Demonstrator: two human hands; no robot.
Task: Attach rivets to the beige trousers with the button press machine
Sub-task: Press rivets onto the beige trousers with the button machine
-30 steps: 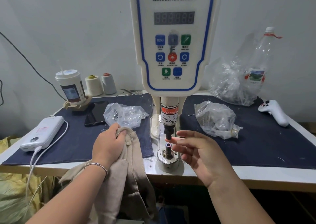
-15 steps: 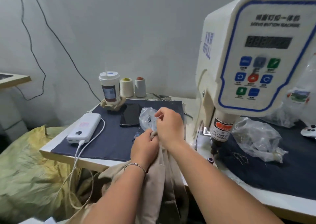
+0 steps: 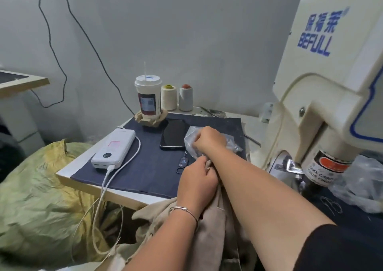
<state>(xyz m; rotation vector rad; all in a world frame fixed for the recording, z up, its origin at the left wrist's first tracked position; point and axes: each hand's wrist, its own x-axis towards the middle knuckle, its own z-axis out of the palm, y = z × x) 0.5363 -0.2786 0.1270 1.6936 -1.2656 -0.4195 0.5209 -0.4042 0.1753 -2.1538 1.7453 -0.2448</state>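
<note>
Right hand (image 3: 209,139) has reached the plastic bag (image 3: 191,144) on the navy mat (image 3: 149,167).

dim, even light | soft shadows | slight blur | wide-angle edge warp

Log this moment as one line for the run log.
left hand grips beige trousers | right hand at clear plastic bag, grasp unclear | button press machine idle

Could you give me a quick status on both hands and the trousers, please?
Left hand grips beige trousers at table edge. Right hand reaches into clear plastic bag. Nothing under the press.
</note>
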